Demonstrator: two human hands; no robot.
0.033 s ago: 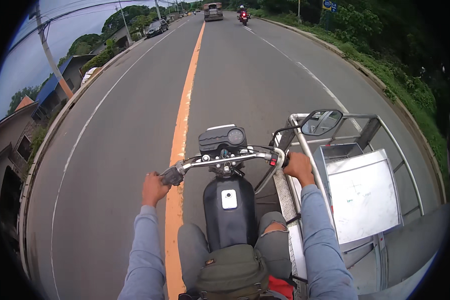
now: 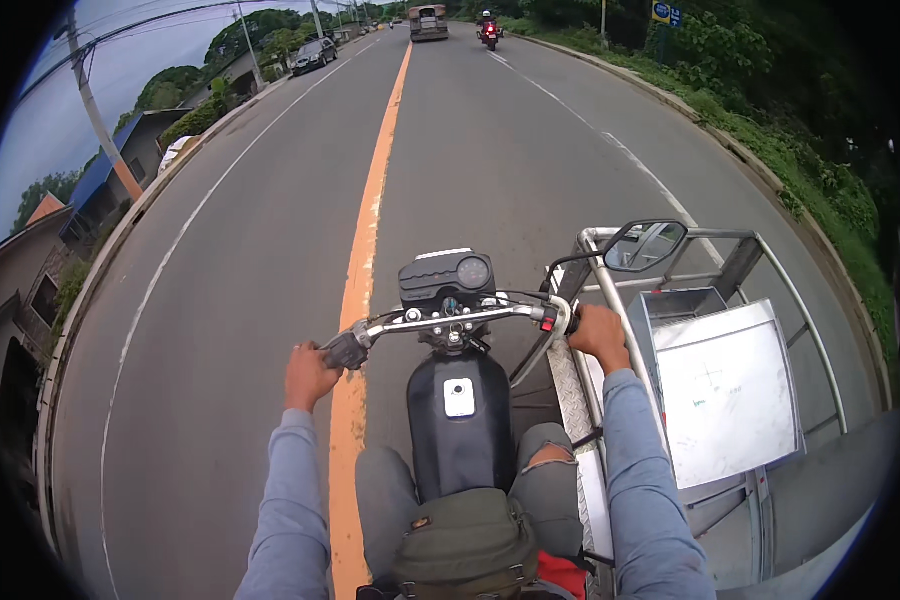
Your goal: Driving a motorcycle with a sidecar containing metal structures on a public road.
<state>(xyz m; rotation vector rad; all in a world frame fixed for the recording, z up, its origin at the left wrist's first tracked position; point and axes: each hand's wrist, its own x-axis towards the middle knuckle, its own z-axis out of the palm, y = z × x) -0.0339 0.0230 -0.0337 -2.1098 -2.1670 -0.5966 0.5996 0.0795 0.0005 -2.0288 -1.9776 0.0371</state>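
Observation:
I sit astride a motorcycle with a black fuel tank (image 2: 460, 450), and both arms in blue-grey sleeves reach forward to its silver handlebar (image 2: 440, 323). My left hand (image 2: 310, 376) is wrapped round the left handlebar grip beside a black switch block (image 2: 346, 350). At the other end my right hand (image 2: 598, 336) closes round the right handlebar grip, most of which it hides, next to a red switch (image 2: 547, 324). Between the hands sits the dark instrument cluster (image 2: 445, 279) with a round dial. A dark green bag (image 2: 467, 550) rests against my lap.
To my right a metal-framed sidecar (image 2: 810, 330) carries a mirror (image 2: 645, 245) and a white-topped metal box (image 2: 727, 390). An orange line (image 2: 372, 210) runs along the road under my left side. Ahead are a large vehicle (image 2: 429, 22), a red motorcycle (image 2: 489, 34) and a dark car (image 2: 314, 55).
The white road marking on the right and the roadside sign have shifted slightly toward me. Both hands keep their place on the handlebar.

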